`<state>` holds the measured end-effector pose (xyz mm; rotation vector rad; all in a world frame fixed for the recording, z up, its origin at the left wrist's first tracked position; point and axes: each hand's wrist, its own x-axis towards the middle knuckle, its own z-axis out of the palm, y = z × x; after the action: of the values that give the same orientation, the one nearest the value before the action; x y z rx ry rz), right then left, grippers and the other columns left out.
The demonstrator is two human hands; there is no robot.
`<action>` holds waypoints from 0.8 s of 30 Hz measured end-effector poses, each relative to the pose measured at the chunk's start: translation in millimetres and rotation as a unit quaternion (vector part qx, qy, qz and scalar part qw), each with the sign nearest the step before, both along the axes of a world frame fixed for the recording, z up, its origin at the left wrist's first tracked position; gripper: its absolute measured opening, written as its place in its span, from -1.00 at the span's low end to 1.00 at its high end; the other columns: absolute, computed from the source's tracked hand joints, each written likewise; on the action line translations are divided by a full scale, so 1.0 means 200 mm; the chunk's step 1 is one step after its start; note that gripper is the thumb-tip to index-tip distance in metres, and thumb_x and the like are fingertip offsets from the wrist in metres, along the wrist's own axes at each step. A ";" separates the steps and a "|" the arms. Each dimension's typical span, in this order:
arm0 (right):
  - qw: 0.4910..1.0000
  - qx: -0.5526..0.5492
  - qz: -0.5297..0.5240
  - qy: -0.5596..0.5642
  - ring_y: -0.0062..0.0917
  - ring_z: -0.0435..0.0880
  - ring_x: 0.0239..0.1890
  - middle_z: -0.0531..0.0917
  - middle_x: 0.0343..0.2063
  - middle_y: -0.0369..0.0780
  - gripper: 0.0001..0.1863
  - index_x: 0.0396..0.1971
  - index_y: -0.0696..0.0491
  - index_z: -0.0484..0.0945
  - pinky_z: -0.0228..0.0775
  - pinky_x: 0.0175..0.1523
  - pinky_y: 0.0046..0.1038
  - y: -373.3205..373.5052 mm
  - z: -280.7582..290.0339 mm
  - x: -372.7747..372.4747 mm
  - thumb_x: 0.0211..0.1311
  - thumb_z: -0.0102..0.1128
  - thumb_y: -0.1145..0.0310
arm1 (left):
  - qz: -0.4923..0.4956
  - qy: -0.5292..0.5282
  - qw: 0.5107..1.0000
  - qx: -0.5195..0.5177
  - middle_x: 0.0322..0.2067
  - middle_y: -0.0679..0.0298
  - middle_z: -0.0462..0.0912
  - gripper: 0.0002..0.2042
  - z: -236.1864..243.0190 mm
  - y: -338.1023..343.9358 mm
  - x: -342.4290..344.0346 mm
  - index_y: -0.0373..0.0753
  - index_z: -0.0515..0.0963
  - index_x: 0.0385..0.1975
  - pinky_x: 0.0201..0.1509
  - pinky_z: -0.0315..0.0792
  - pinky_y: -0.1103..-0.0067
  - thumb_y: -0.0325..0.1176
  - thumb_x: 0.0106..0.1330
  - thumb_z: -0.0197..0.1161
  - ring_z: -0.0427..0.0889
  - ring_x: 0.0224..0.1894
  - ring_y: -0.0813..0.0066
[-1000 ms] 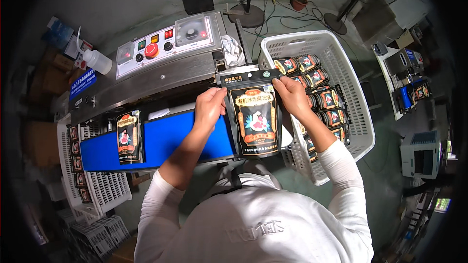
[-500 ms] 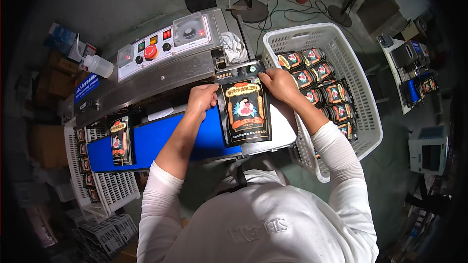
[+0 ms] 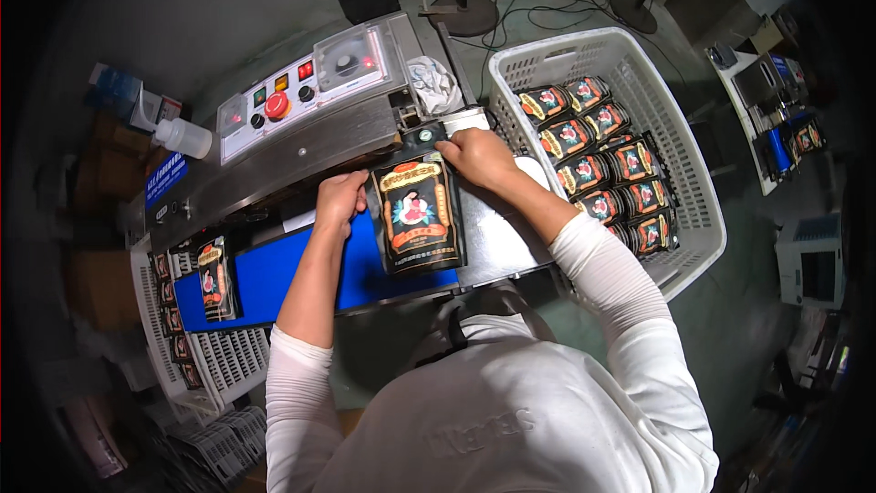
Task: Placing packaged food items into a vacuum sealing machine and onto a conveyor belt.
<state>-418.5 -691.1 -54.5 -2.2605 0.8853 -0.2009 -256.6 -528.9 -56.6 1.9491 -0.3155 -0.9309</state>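
Note:
Between my hands is a black printed pouch (image 3: 418, 215), its top edge at the slot of a band sealing machine (image 3: 306, 141). My left hand (image 3: 340, 198) is closed at the pouch's upper left edge. My right hand (image 3: 473, 157) pinches the upper right corner. The pouch's lower part lies over the right end of the blue conveyor belt (image 3: 297, 265). Farther left on that belt, another black pouch (image 3: 215, 279) stands near the end.
At right stands a white plastic basket (image 3: 698, 219) with several pouches in rows. Another white basket (image 3: 233, 361) with pouches sits below the belt's left end. A white squeeze bottle (image 3: 185, 139) and a crumpled cloth (image 3: 434, 85) rest on the machine. Cables (image 3: 520, 9) trail over the floor behind.
Both hands have shifted left with the pouch, taking it toward the machine's slot and off the pale metal plate onto the blue belt. The pouch on the belt has moved slightly left.

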 end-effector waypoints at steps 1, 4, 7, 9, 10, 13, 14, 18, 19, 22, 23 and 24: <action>1.000 0.004 0.004 -0.008 -0.14 0.53 -0.37 0.55 -0.51 0.00 -0.63 -0.55 0.14 0.55 0.34 -0.22 -0.24 0.01 0.00 0.01 0.01 0.00 0.10 | 0.003 -0.005 1.000 0.001 -0.88 0.36 0.31 -0.70 0.00 0.01 0.01 -0.17 0.33 -0.83 -0.80 -0.03 0.70 -0.25 0.10 0.10 0.17 -0.87 0.67; 1.000 0.018 0.013 -0.022 -0.15 0.53 -0.36 0.55 -0.50 0.00 -0.64 -0.55 0.15 0.55 0.34 -0.22 -0.24 0.03 -0.02 0.04 0.00 0.01 0.12 | 0.001 -0.016 1.000 0.025 -0.90 0.38 0.27 -0.68 0.02 0.04 0.04 -0.16 0.33 -0.84 -0.81 -0.07 0.70 -0.21 0.10 0.10 0.12 -0.88 0.67; 0.998 0.032 0.009 -0.053 -0.15 0.53 -0.38 0.55 -0.53 -0.01 -0.64 -0.58 0.16 0.55 0.34 -0.22 -0.23 0.06 -0.01 0.03 -0.01 0.01 0.13 | -0.009 -0.018 0.999 0.030 -0.88 0.42 0.26 -0.71 -0.02 0.10 0.12 -0.15 0.35 -0.79 -0.82 -0.08 0.72 -0.19 0.11 0.10 0.13 -0.87 0.70; 0.993 0.017 0.034 -0.108 -0.16 0.53 -0.42 0.55 -0.56 -0.03 -0.68 -0.61 0.15 0.54 0.34 -0.25 -0.23 0.04 0.00 -0.03 -0.03 0.04 0.16 | 0.005 -0.012 1.000 -0.001 -0.85 0.41 0.29 -0.73 -0.04 0.16 0.17 -0.18 0.39 -0.75 -0.80 -0.05 0.73 -0.23 0.14 0.11 0.17 -0.84 0.72; 0.991 0.034 0.018 -0.129 -0.16 0.53 -0.44 0.54 -0.57 -0.04 -0.70 -0.62 0.14 0.53 0.33 -0.26 -0.24 0.00 0.01 -0.11 -0.03 0.05 0.17 | 0.015 -0.018 1.000 0.013 -0.85 0.42 0.28 -0.71 -0.03 0.18 0.16 -0.18 0.37 -0.75 -0.80 -0.04 0.73 -0.21 0.14 0.11 0.17 -0.85 0.72; 0.957 0.059 -0.101 -0.264 -0.21 0.53 -0.48 0.55 -0.57 -0.08 -0.79 -0.60 0.09 0.54 0.35 -0.32 -0.34 -0.18 -0.02 -0.41 -0.01 0.06 0.26 | 0.026 -0.088 0.995 0.039 -0.72 0.41 0.39 -0.75 -0.02 0.33 0.23 -0.26 0.48 -0.54 -0.72 0.08 0.79 -0.18 0.16 0.10 0.27 -0.73 0.77; 0.951 0.038 -0.185 -0.246 -0.27 0.54 -0.46 0.57 -0.52 -0.11 -0.82 -0.55 0.07 0.55 0.36 -0.32 -0.40 -0.30 -0.12 -0.55 0.00 0.04 0.30 | 0.043 -0.114 0.992 0.016 -0.68 0.41 0.41 -0.75 0.00 0.36 0.22 -0.27 0.48 -0.45 -0.69 0.10 0.80 -0.19 0.17 0.09 0.29 -0.68 0.78; 0.820 0.108 -0.524 -0.205 -0.46 0.55 -0.47 0.59 -0.47 -0.10 -0.72 -0.46 0.23 0.52 0.34 -0.27 -0.44 -0.82 -0.76 -1.35 -0.03 0.10 0.28 | 0.140 -0.224 0.962 -0.069 -0.61 0.43 0.42 -0.76 0.14 0.35 0.04 -0.29 0.46 -0.30 -0.62 0.11 0.83 -0.23 0.22 0.03 0.31 -0.61 0.81; 0.760 0.157 -0.597 -0.202 -0.53 0.48 -0.62 0.52 -0.67 -0.20 -0.72 -0.55 0.19 0.51 0.28 -0.52 -0.46 -0.91 -0.92 -1.54 -0.01 0.14 0.23 | 0.154 -0.256 0.950 -0.087 -0.61 0.44 0.41 -0.77 0.18 0.33 -0.01 -0.28 0.46 -0.30 -0.62 0.08 0.84 -0.25 0.23 0.02 0.29 -0.62 0.82; 0.601 0.254 -0.735 -0.186 -0.49 0.38 -0.75 0.46 -0.75 -0.20 -0.72 -0.63 0.17 0.46 0.16 -0.69 -0.39 -0.99 -0.93 -1.65 0.01 0.12 0.22 | 0.186 -0.288 0.931 -0.124 -0.65 0.47 0.34 -0.80 0.31 0.27 -0.18 -0.26 0.46 -0.35 -0.64 -0.03 0.85 -0.26 0.25 0.00 0.16 -0.66 0.85; 0.597 0.245 -0.744 -0.173 -0.50 0.34 -0.79 0.44 -0.76 -0.21 -0.72 -0.64 0.15 0.45 0.11 -0.74 -0.39 -1.04 -1.01 -1.69 0.01 0.12 0.23 | 0.193 -0.293 0.929 -0.118 -0.65 0.47 0.34 -0.80 0.34 0.24 -0.22 -0.26 0.46 -0.35 -0.64 -0.03 0.85 -0.26 0.25 0.00 0.16 -0.66 0.85; 0.548 0.259 -0.765 -0.216 -0.50 0.31 -0.79 0.41 -0.76 -0.24 -0.72 -0.65 0.13 0.44 0.11 -0.73 -0.40 -1.11 -1.11 -1.78 0.02 0.12 0.22 | 0.147 -0.294 0.939 -0.105 -0.65 0.47 0.34 -0.81 0.36 0.20 -0.25 -0.26 0.45 -0.36 -0.64 -0.03 0.86 -0.27 0.26 -0.01 0.15 -0.66 0.85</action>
<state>-773.5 -912.5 -277.5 -0.2755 1.9934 -1.0149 -306.4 -489.0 15.6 1.9673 -0.4279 -0.0975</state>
